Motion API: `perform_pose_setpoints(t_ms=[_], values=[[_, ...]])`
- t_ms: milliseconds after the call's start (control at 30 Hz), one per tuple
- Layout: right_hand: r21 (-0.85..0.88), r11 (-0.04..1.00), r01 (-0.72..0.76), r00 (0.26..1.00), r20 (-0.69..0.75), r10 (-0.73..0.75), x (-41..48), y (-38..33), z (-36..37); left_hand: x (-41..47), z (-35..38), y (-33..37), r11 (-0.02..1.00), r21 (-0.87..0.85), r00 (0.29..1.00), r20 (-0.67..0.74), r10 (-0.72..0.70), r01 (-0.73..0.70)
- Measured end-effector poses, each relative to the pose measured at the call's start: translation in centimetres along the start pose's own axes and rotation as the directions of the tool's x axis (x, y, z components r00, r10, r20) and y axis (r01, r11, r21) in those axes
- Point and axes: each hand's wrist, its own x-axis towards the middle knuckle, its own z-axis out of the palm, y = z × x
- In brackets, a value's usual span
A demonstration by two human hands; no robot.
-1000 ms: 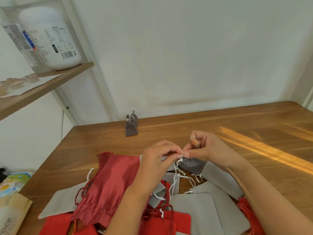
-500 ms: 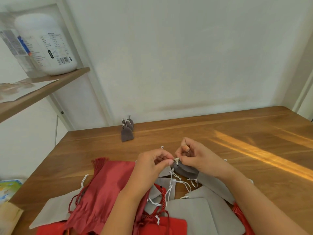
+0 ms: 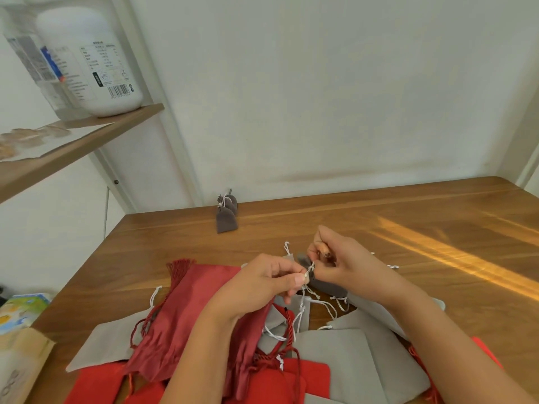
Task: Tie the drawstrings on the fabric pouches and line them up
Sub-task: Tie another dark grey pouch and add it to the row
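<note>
A small dark grey pouch [image 3: 328, 287] lies under my hands at the table's middle. My left hand [image 3: 262, 287] pinches its white drawstring [image 3: 309, 270] between thumb and forefinger. My right hand [image 3: 344, 263] pinches the same string from the other side, fingers curled. Two tied dark grey pouches [image 3: 226, 218] stand near the wall at the back. A dark red tasselled pouch [image 3: 189, 319], light grey pouches [image 3: 344, 365] and bright red pouches [image 3: 99, 386] are heaped at the front.
The wooden table [image 3: 408, 228] meets a white wall at the back. A shelf [image 3: 75, 147] at upper left carries a white jar [image 3: 90, 59]. Paper packets [image 3: 17, 354] lie past the table's left front corner.
My hands stay together on the small grey pouch's string, working it slightly. The camera has tilted and shifted a little; the pouches on the table have not moved.
</note>
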Motion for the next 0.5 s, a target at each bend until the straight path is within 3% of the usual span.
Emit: perform_pose_setpoints(t_ms=[267,500], values=[[-0.095,0.992,0.083,0.990,-0.105,-0.093,0.14,-0.03,0.39,-0.12,-0.29,0.33,0.999,-0.007,0.998,-0.052,0.047,-0.047],[0.256,0.964,-0.072,0.986,-0.125,0.107,0.08,0.63,0.49,0.32,0.14,-0.35,0.994,0.091,0.949,-0.304,0.082,-0.057]])
